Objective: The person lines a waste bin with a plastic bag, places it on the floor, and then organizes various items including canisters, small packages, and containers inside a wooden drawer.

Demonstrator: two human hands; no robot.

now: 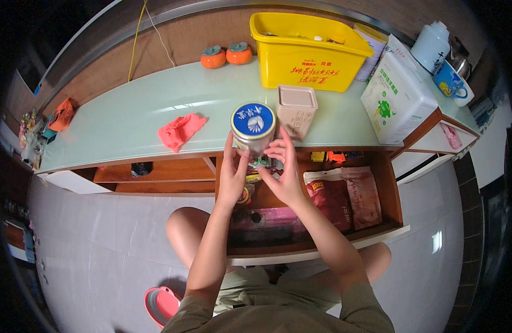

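A clear jar [254,141] with a blue lid is at the front edge of a glass-topped cabinet, between my two hands. The fingers of my left hand [234,170] lie along its left side. My right hand [284,177] has its fingertips against the right side, with its thumb spread below. Whether the jar's base rests on the glass is hidden. Just behind my right fingers stands a pale pink tin [296,110]. Below both hands a wooden drawer [318,254] is pulled out, holding a red pouch [328,200], a brown-pink pouch [362,197] and a pink box [276,218].
A crumpled coral cloth [181,131] lies on the glass top [131,112]. Behind are two persimmon-shaped jars [226,58] and a yellow bin [310,58] with things inside. A white box [399,102] stands at right. A pink collapsible basin [162,306] sits on the floor.
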